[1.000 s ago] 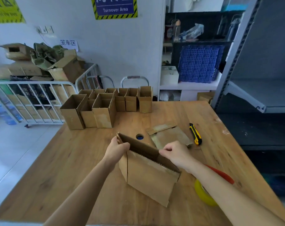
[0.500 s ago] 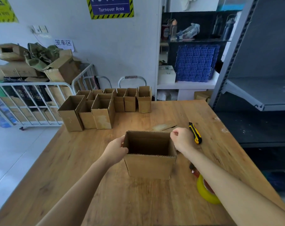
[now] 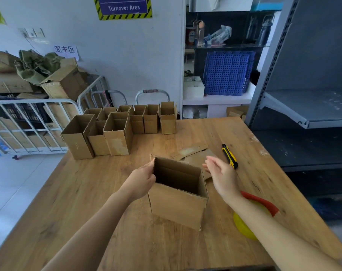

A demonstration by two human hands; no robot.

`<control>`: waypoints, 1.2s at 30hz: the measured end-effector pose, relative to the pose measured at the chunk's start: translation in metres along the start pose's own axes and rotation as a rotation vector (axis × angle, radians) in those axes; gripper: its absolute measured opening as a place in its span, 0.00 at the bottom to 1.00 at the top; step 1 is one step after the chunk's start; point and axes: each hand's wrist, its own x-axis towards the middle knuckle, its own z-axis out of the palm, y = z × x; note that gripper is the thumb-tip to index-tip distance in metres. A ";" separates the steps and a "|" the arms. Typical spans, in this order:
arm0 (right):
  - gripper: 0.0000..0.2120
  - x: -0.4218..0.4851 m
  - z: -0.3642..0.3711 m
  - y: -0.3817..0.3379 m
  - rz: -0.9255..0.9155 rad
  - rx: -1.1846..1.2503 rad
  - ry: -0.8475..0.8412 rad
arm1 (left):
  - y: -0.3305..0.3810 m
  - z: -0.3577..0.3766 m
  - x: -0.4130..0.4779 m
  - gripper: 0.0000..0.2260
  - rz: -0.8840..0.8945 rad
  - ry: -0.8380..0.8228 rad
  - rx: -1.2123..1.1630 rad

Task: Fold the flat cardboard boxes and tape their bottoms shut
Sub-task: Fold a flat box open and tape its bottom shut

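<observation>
An opened cardboard box (image 3: 176, 206) stands on the wooden table (image 3: 84, 202), its open side up. My left hand (image 3: 141, 179) grips the box's left rim near the far corner. My right hand (image 3: 221, 174) hovers just right of the box with fingers spread, holding nothing. Behind the box lie flat cardboard blanks (image 3: 193, 154). A yellow and red tape dispenser (image 3: 250, 218) sits at the right, partly hidden by my right forearm.
Several folded boxes (image 3: 115, 132) stand in rows at the table's far left. A yellow and black utility knife (image 3: 229, 156) lies right of the blanks. A metal cage cart (image 3: 29, 126) with cartons stands left of the table, and grey shelving (image 3: 307, 106) at the right.
The flattened box was squared open and set upright. My right hand has let go of its right rim and opened; my left hand stays on the left rim.
</observation>
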 end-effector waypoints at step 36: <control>0.22 0.003 0.013 0.026 0.001 0.045 -0.470 | -0.011 0.013 0.012 0.33 -0.158 -0.149 0.083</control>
